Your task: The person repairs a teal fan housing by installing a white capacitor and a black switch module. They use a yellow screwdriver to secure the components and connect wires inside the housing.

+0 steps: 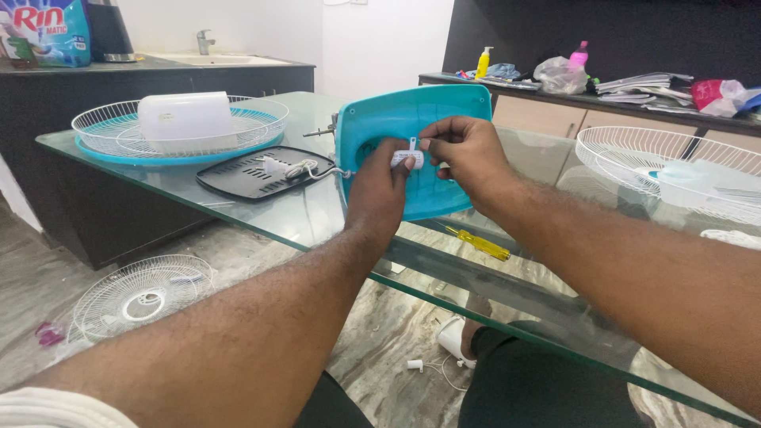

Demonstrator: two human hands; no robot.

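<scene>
Both hands, left hand point(379, 190) and right hand point(468, 150), pinched a small white part point(407, 157) against the upright teal fan housing point(412, 119) on the glass table point(317, 214). A black grille panel point(246, 176) and a wire guard point(119, 131) lay to the left; a yellow screwdriver point(479, 243) lay just beneath the right wrist.

Three white wire fan guards: one far left on the bench point(178, 131), one right point(634, 162), one on the floor point(139, 297). One teal housing point(412, 119), one black grille point(246, 178), one yellow screwdriver point(479, 243), two hands.
</scene>
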